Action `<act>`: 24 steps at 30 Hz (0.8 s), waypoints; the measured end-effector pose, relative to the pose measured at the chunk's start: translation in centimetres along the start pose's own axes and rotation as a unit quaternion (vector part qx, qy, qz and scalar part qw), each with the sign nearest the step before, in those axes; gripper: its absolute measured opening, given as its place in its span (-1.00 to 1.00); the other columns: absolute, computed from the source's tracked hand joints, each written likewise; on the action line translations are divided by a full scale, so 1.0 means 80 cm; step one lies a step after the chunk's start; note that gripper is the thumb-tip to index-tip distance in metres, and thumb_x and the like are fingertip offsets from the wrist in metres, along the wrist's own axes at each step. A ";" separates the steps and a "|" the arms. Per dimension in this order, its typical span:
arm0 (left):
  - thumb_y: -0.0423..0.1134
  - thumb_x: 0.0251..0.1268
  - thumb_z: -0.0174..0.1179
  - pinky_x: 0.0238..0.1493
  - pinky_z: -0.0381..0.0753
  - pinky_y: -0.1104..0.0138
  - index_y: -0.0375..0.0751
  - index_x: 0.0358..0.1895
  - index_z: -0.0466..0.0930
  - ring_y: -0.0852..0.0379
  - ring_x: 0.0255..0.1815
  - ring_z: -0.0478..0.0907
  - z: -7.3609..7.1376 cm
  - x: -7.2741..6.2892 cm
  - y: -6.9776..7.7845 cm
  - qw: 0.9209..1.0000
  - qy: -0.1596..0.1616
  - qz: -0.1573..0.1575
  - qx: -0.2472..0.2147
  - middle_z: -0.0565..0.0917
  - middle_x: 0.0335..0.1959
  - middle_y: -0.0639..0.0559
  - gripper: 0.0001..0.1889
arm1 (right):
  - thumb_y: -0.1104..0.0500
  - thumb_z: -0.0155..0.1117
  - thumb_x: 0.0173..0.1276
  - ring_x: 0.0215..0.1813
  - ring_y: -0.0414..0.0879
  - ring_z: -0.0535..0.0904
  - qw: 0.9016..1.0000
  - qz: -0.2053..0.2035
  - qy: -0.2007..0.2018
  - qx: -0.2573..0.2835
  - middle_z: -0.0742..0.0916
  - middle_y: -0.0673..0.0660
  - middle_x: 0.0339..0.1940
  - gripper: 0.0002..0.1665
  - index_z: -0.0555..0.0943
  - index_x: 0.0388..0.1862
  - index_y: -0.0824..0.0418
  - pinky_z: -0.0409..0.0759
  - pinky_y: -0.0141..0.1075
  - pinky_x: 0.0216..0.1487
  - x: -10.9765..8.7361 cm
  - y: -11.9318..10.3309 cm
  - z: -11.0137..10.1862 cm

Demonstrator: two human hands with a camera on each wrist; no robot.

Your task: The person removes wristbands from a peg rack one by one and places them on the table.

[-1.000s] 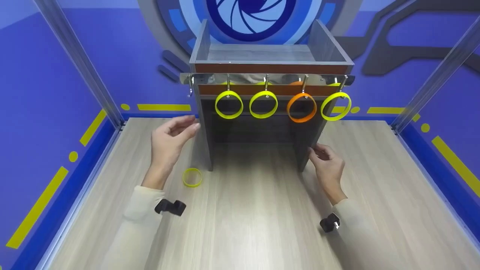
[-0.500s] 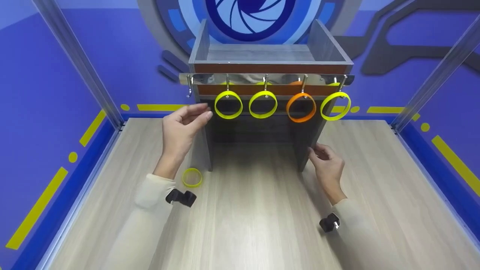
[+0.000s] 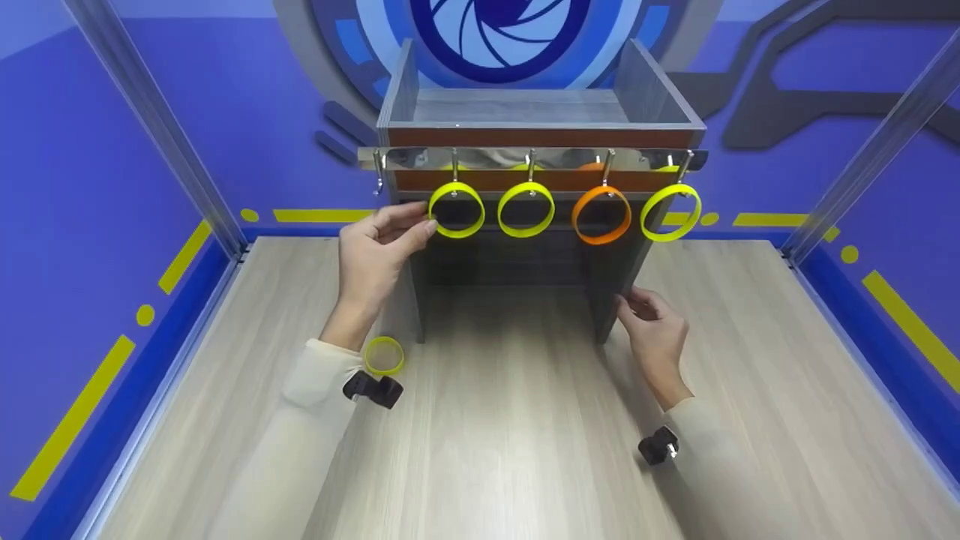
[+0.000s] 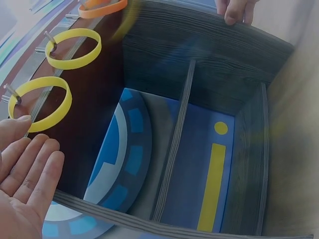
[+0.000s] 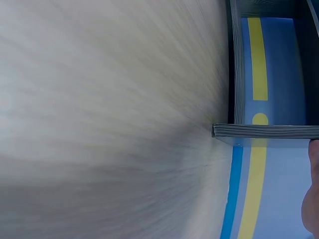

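Note:
My left hand (image 3: 371,259) is at the left edge of the leftmost hanging yellow ring (image 3: 433,196). Its thumb tip meets the ring's rim in the left wrist view, with the other fingers nearly straight just below. That ring (image 4: 62,110) hangs from a metal hook on a rail (image 3: 495,157) along the front of a grey wooden shelf (image 3: 547,109). To its right hang another yellow ring (image 3: 502,223), an orange ring (image 3: 577,223) and a third yellow ring (image 3: 646,225). My right hand (image 3: 656,330) grips the shelf's right side panel (image 5: 264,131) low down, between thumb and fingers.
A loose yellow ring (image 3: 385,373) lies on the wooden tabletop (image 3: 510,435), left of the shelf's front leg. At the rail's left end a bare hook (image 3: 379,176) sticks out. Blue printed walls (image 3: 172,112) with metal corner posts enclose the table.
My left hand has moved right and slightly up, from beside the shelf's left panel to the leftmost hanging ring. The right hand keeps its grip on the panel, and the rings hang as before.

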State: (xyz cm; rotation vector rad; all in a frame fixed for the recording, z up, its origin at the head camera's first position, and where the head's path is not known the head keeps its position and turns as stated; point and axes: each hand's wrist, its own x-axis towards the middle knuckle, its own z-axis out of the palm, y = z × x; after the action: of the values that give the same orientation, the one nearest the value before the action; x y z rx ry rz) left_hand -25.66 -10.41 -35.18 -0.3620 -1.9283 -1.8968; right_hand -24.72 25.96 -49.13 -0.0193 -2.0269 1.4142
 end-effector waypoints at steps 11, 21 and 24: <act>-0.42 0.22 0.56 -0.12 0.86 0.23 -0.38 -0.11 0.81 0.03 -0.29 0.79 0.005 0.000 0.006 0.998 0.018 -0.026 -0.061 0.81 -0.24 -0.16 -0.79 | 0.48 0.46 0.34 -0.27 -0.38 0.70 1.000 -0.005 -0.007 0.006 0.82 0.39 -0.18 -0.81 0.76 -0.08 0.50 0.65 -0.65 -0.21 -0.003 -0.010 -0.002; -0.47 0.25 0.52 -0.06 0.86 0.05 -0.46 -0.10 0.76 -0.09 -0.24 0.80 0.011 -0.004 0.015 0.989 0.030 -0.030 -0.139 0.80 -0.24 -0.26 -0.80 | 0.49 0.46 0.33 -0.27 -0.36 0.72 1.000 -0.003 -0.007 0.018 0.82 0.41 -0.18 -0.81 0.75 -0.08 0.52 0.66 -0.64 -0.22 -0.002 -0.010 -0.002; -0.46 0.25 0.52 -0.05 0.85 0.04 -0.48 -0.08 0.75 -0.13 -0.24 0.80 0.010 -0.004 0.018 0.988 0.036 -0.024 -0.149 0.79 -0.24 -0.27 -0.77 | 0.49 0.47 0.32 -0.27 -0.37 0.72 1.000 -0.002 -0.006 0.019 0.82 0.41 -0.18 -0.80 0.75 -0.08 0.52 0.66 -0.64 -0.22 -0.002 -0.009 -0.002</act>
State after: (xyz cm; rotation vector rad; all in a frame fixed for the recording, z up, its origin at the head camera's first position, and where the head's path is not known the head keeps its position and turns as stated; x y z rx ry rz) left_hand -24.80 -9.49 -34.06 -0.3301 -1.6227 -2.2030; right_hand -24.24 25.75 -48.57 0.0098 -2.0088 1.4542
